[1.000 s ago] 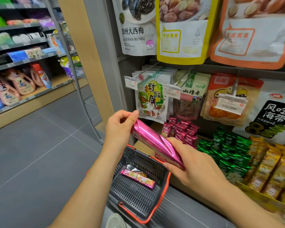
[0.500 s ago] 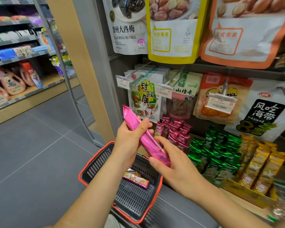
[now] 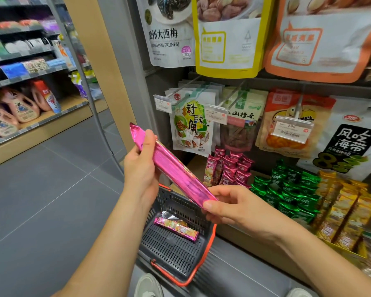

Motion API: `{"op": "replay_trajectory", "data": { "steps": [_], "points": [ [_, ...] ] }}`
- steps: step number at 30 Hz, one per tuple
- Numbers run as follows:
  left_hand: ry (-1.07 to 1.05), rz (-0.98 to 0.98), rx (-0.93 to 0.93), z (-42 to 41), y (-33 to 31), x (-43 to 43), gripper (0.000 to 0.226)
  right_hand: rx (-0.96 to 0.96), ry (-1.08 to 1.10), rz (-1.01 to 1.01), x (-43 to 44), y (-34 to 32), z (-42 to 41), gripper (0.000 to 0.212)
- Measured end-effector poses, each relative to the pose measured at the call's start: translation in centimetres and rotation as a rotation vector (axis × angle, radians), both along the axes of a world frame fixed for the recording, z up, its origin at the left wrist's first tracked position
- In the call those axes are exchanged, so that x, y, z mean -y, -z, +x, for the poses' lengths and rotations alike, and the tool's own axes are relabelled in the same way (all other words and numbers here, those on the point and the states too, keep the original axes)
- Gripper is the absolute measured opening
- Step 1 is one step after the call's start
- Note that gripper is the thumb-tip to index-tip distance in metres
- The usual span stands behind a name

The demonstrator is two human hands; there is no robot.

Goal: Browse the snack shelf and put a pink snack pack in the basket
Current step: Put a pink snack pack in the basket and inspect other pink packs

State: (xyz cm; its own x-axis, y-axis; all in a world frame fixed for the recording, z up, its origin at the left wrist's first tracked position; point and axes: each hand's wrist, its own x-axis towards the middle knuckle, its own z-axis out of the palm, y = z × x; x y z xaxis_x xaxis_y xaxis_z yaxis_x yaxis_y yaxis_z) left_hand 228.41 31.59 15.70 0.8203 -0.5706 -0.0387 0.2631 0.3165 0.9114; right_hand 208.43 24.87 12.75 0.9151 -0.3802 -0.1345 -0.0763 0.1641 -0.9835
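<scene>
- Head view: far on the left, pink bottles (image 3: 19,106) stand on a store shelf across the floor. They are not part of the job.
- The left hand (image 3: 140,166) has its fingers wrapped round the top part of the pink snack pack (image 3: 174,170).
- The pack is long and shiny. It slants from high on the left down to the right, in the air over the far rim of the basket. It is not in yet.
- The basket (image 3: 171,251) sits low, under both hands. One other pack (image 3: 176,229) already lies flat near its far side.
- The right hand (image 3: 234,207) was cupped under the pack half a second ago. Now it has slid down, and its fingers pinch only the bottom tip. I think the looking is nearly over and the drop into the basket comes next.
- More small pink packs (image 3: 229,168) stand at the left end of the snack shelf.
</scene>
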Motion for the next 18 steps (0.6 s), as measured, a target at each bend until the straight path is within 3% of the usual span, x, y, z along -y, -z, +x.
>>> {"op": "replay_trajectory", "data": {
  "steps": [5, 10, 15, 18],
  "points": [
    [0.097, -0.041, -0.096, -0.8, 0.1, -0.1, 0.046, 0.01, 0.09, -0.113, -0.3, 0.0, 0.2, 0.028],
    [0.414, 0.1, 0.083, -5.9, 2.6, 0.9, 0.043, 0.072, 0.321, 0.017, -0.2, 0.3, 0.9, 0.026],
    [0.468, 0.16, 0.112, -5.7, 3.3, 0.6, 0.036, -0.07, 0.363, -0.313, 0.3, 0.5, 0.3, 0.036],
    [0.514, 0.227, 0.06, -5.7, 3.5, 0.1, 0.017, -0.177, 0.348, -0.662, 0.9, 0.8, -0.2, 0.048]
  ]
}}
